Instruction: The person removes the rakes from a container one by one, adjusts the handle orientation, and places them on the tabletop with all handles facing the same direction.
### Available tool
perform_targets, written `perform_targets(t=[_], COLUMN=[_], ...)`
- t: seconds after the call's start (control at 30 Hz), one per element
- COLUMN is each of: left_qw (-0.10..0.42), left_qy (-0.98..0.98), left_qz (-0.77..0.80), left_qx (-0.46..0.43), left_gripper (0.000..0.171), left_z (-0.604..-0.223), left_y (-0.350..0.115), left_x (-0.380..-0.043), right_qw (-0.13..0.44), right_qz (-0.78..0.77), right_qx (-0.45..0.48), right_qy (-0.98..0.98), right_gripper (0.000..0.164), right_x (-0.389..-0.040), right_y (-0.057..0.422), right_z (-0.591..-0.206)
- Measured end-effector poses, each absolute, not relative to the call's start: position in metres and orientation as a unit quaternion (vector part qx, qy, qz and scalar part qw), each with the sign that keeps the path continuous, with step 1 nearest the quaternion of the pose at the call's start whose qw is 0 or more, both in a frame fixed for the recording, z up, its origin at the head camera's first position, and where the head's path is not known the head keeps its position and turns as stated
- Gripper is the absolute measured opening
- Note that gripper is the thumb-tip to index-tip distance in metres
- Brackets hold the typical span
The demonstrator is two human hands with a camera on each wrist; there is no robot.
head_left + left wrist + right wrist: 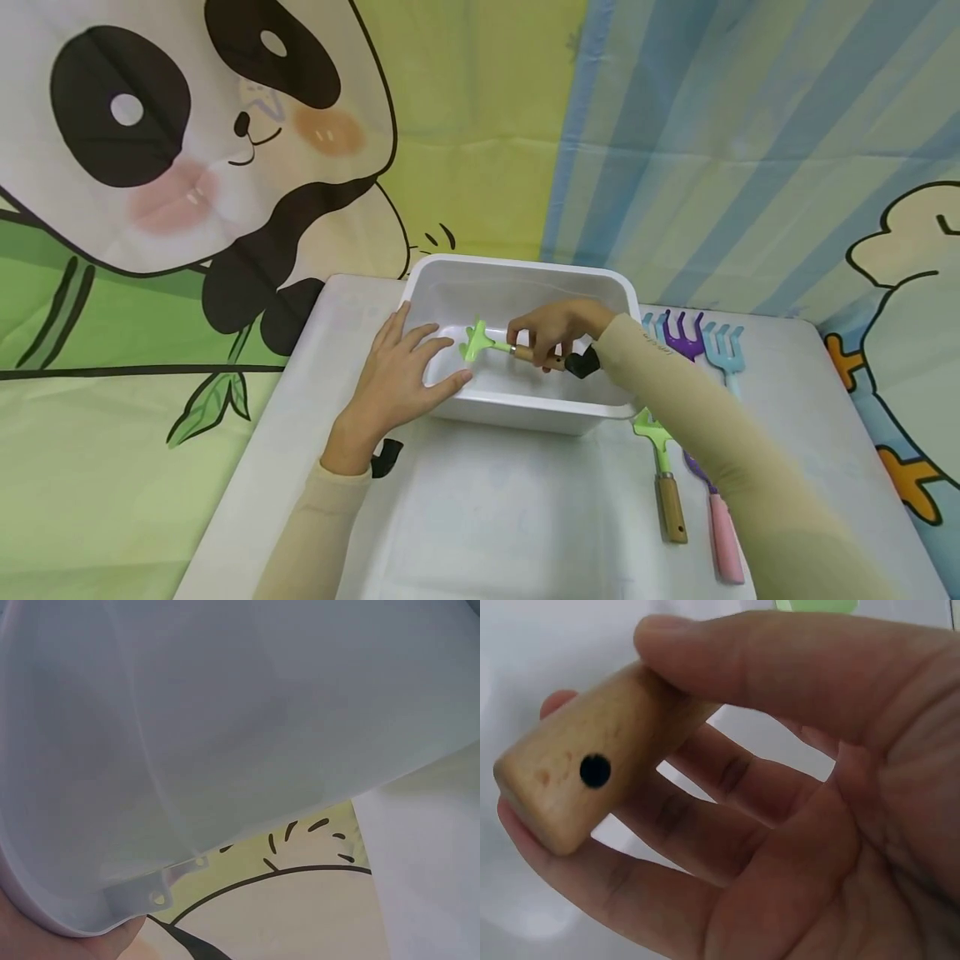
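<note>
A white plastic bin (pixel 517 400) stands on the table. Inside it, a small hand rake (pixel 477 342) with light green tines lies level, tines pointing left. My right hand (pixel 553 329) reaches in and grips its wooden handle (pixel 570 761) between thumb and curled fingers; the right wrist view shows the handle's holed end. My left hand (pixel 401 367) rests on the bin's left front corner, fingers spread over the rim. In the left wrist view the bin's outer wall (pixel 225 750) fills most of the picture, with part of the hand at its lip.
Right of the bin lie a green tool (pixel 660 442) with a wooden handle, a pink-handled tool (pixel 726 537) partly under my sleeve, a purple fork (pixel 684 337) and a light blue fork (pixel 723 350). A printed panda cloth (pixel 465 125) hangs behind the table (pixel 495 517).
</note>
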State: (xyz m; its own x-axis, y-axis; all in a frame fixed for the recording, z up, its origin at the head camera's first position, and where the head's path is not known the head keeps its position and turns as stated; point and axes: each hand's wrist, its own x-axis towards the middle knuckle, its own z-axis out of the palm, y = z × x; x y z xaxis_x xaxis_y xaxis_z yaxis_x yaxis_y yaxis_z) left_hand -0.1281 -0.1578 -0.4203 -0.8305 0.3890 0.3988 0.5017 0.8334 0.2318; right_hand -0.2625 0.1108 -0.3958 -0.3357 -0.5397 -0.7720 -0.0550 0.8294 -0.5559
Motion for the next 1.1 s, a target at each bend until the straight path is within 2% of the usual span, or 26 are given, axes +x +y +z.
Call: perform_targets(t=[0.53, 1.1], left_qw=[0.164, 0.175], left_qy=[-0.943, -0.938], left_qz=[-0.176, -0.184], left_qx=[-0.232, -0.237], left_gripper=[0.065, 0.063], left_z=[-0.421, -0.421], left_y=[-0.157, -0.157], left_x=[-0.128, -0.128], right_qw=[0.552, 0.502], right_qz=[-0.322, -0.436], right_qx=[-0.162, -0.145], right_qy=[0.752, 0.733], right_gripper=[0.051, 0.052], right_x=[-0.247, -0.226], right_y=[0.130, 0.149], right_z=[-0.379, -0.365])
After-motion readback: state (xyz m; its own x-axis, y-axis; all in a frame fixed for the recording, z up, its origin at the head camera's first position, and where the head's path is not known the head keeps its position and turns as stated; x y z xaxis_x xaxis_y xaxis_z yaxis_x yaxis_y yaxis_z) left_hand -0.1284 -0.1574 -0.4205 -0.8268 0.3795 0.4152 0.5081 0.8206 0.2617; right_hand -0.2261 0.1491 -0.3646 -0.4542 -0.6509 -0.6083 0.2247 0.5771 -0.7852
